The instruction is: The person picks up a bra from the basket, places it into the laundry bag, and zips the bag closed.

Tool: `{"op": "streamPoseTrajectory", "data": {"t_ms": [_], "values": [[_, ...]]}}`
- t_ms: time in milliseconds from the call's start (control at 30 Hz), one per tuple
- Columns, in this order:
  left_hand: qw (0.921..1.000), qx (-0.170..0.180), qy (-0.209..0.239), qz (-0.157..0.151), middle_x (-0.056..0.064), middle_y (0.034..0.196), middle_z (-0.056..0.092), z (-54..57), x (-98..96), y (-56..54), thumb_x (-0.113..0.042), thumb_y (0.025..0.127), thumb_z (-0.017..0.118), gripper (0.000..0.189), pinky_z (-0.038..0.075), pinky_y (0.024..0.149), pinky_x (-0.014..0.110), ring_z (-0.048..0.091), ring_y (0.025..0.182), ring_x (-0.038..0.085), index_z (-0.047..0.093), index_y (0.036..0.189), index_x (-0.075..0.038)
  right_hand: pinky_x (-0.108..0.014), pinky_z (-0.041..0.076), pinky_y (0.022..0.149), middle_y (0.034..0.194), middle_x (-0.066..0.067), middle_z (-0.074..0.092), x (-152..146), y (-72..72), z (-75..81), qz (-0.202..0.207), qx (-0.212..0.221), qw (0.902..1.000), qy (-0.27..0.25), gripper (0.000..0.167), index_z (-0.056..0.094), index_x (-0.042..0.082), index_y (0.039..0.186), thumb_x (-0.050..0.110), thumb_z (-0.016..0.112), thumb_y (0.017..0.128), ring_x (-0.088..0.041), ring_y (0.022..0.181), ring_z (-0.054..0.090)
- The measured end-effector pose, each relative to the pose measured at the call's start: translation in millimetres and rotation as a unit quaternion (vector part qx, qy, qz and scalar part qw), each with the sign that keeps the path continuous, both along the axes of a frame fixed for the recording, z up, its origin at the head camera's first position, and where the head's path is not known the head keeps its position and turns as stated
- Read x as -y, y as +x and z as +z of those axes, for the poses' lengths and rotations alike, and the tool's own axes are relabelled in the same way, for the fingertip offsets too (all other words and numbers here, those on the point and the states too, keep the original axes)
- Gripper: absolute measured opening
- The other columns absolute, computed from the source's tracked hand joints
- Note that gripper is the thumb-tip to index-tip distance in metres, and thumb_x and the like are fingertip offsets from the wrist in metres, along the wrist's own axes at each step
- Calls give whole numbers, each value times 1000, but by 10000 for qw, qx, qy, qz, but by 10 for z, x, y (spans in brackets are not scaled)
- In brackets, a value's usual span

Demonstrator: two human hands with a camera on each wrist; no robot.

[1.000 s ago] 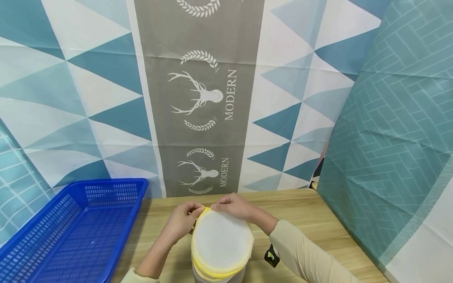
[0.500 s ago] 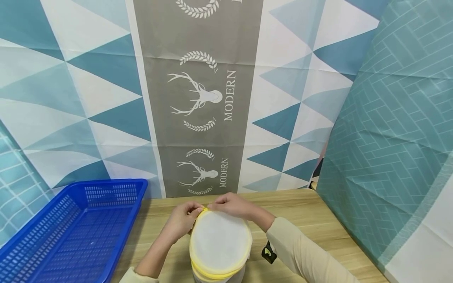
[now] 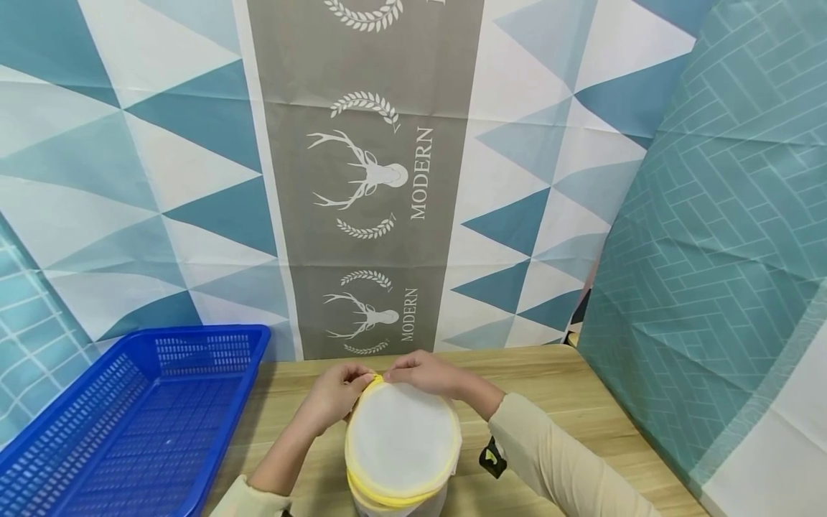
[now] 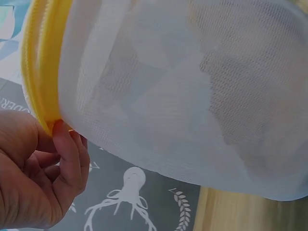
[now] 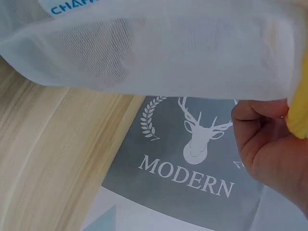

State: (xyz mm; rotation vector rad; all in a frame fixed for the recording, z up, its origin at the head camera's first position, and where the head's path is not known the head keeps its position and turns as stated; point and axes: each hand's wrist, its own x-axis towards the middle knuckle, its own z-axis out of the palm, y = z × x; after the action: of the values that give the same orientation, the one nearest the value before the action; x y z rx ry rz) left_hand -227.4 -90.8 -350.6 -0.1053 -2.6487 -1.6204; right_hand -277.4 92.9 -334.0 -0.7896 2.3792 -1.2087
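Pinching the yellow rim [image 4: 46,62] of a white mesh bag [image 3: 403,441], the fingers [image 4: 70,159] of the left hand [image 3: 331,398] are curled nearly closed at about 11 o'clock on its round top. Just beside them, close to 12 o'clock, the right hand [image 3: 425,375] also grips the rim, thumb on top. Only the wrist views show the curled fingers beneath and the bag's see-through side; the right one alone catches blue lettering [image 5: 74,6], cut off by the frame. The bag is over the wooden bench [image 3: 536,402]; its base is hidden, so contact cannot be told. The head view alone shows a blue basket [image 3: 253,402] at 9 o'clock and a small black item [image 3: 494,459] near 3 o'clock, by the right sleeve [image 3: 555,459]. A deer-printed cloth [image 3: 362,244] hangs at 12 o'clock.
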Motion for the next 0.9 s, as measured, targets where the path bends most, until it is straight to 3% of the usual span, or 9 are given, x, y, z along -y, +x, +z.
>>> {"op": "streamPoseTrajectory", "data": {"t_ms": [200,400,533,667,900], "values": [[9992,-55,-162,-354,5,69,59,99,14,-41,-12,92,56,13,44,42,26,49,48,12,67,93,-5,-24,52,63,97,-5,67,-26,-12,26,65,60,10000,-29,27,71,6,99,25,51,94,-8,72,60],[9969,-145,-328,-706,5,68,59,169,13,-79,-12,93,56,14,41,44,25,45,46,11,68,91,-5,-23,51,63,90,-4,69,-47,-38,15,-20,-140,9998,-153,29,71,3,84,23,52,92,-7,70,59],[9958,-266,-484,-737,5,75,61,168,14,-105,-12,92,57,13,44,49,27,50,53,12,68,91,-6,-24,50,57,78,0,65,-40,-29,-16,-121,-53,9994,-327,29,70,2,84,23,52,93,-7,62,57],[9953,-385,-591,-671,4,79,62,145,8,-148,-12,92,58,12,45,54,27,53,62,13,68,89,-7,-24,51,54,78,1,64,-33,-26,-65,-180,7,9986,-505,29,71,2,90,26,54,94,-7,59,58],[9948,-624,-634,-503,1,77,63,115,-13,-176,-10,90,59,11,44,57,26,52,65,12,68,84,-9,-23,47,47,69,2,60,-38,-23,-156,-220,206,9952,-936,29,67,1,89,26,54,95,-7,51,55]]}}
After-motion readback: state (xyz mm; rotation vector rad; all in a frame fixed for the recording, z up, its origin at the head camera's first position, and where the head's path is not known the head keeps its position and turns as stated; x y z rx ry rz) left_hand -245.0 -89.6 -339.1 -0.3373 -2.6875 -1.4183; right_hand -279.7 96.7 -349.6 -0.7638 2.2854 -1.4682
